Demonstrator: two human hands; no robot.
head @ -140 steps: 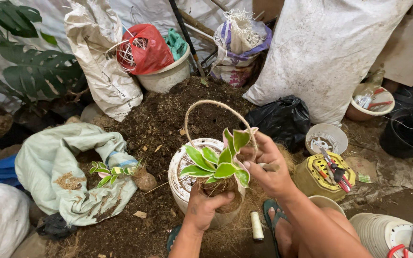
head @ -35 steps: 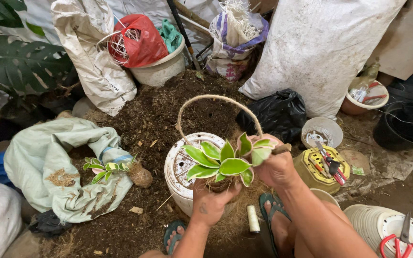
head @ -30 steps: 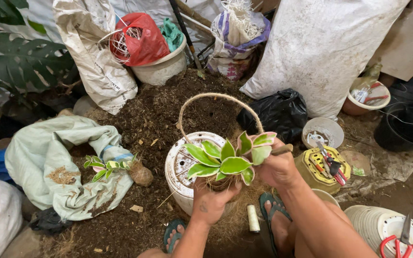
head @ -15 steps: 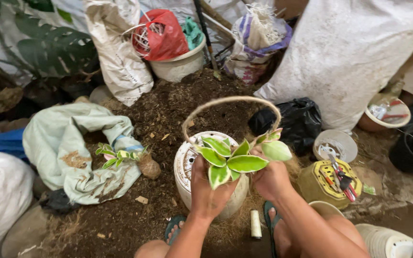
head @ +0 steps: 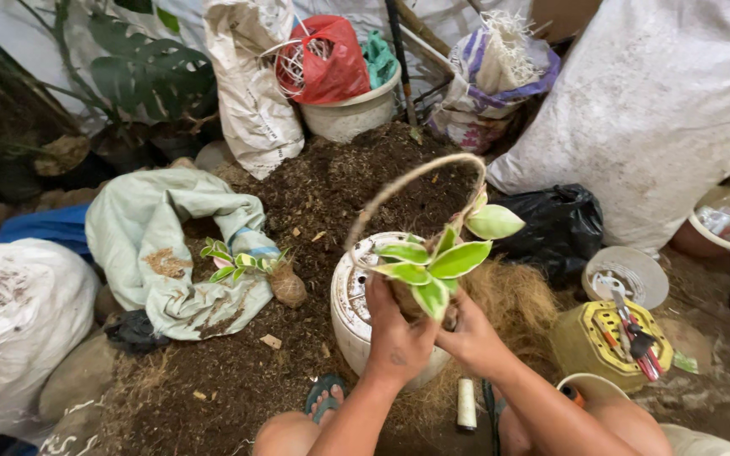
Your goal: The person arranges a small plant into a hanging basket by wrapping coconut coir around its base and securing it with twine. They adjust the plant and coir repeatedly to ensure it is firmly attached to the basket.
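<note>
- Head view: both hands met over the white pot (head: pixel 350 306). The left hand (head: pixel 396 333) was clamped around the base of the small variegated plant (head: pixel 433 266), and the right hand (head: pixel 471 336) closed on the same root ball from the other side.
- The plant sat just above the pot's rim, under its woven arched handle (head: pixel 399 186), beside the mound of dark soil (head: pixel 340 181).
- By my reading, the step in hand was seating the plant in the pot; the next move called for steadying the stem upright while packing soil or the coconut fibre (head: pixel 509 300) around the roots.
- A second plantlet (head: pixel 242 262) lay on the pale green cloth (head: pixel 158 245).
</note>
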